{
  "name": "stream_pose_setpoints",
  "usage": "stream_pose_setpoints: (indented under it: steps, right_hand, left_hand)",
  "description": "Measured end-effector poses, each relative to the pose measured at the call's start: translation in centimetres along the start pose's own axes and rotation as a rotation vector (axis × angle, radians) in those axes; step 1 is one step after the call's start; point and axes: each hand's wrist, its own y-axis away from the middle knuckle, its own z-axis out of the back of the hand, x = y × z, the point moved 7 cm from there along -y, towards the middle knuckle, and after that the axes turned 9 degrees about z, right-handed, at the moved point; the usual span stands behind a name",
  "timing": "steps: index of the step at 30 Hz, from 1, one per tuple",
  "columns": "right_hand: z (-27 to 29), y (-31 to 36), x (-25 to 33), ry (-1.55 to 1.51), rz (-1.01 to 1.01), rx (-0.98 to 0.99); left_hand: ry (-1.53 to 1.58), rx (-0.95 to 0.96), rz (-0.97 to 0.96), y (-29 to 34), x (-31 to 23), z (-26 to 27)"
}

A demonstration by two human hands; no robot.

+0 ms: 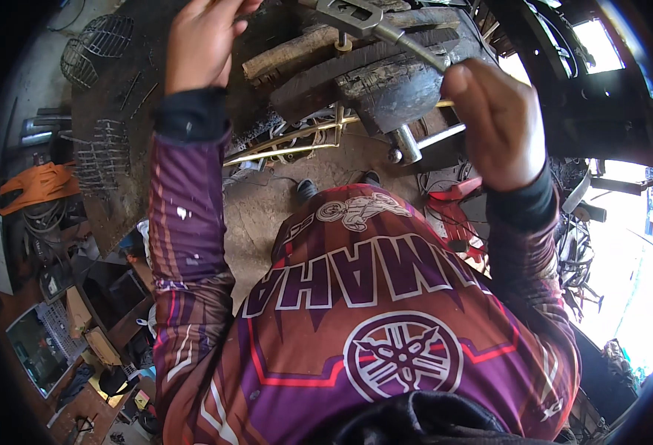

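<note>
A steel tap wrench (348, 15) lies slantwise at the top of the view. My right hand (498, 122) is closed around the lower end of its handle. Below the wrench body, a short dark shank runs down to a brass-coloured round piece (343, 44). My left hand (204, 44) is at the upper left, its fingers partly cut off by the top edge; whether it touches the wrench's other end does not show. Under the wrench stands a worn bench vise (393, 104), its screw end and bar (408, 144) pointing toward me.
Rough wooden pieces (297, 59) lie beside the vise on the dark workbench (119, 67). Bent wire frames (100, 44) rest at its left. Brass-coloured rods (282, 148) run beneath the vise. A red object (456, 211) is low on the right, and an orange item (37, 185) lies far left.
</note>
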Motion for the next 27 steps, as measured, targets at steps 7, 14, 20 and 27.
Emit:
stream_pose_setpoints:
  steps: [7, 14, 20, 27]
  right_hand:
    - [-2.7, 0.1, 5.2, -0.102, 0.176, 0.147]
    - [1.5, -7.8, -3.2, 0.017, 0.244, -0.126]
    - [-3.4, -15.2, -1.4, 0.275, 0.985, -0.174]
    - [-4.9, -14.9, -4.6, 0.279, 0.706, 0.122]
  left_hand:
    - [-0.116, 0.258, 0.124, -4.0, -1.3, -6.4]
    - [-0.492, 0.006, -0.709, 10.3, -8.3, -7.1]
    - [-0.932, -0.053, -0.888, 17.0, -6.9, -9.6]
    - [-0.919, -0.105, -0.9, 16.8, -6.2, -7.1]
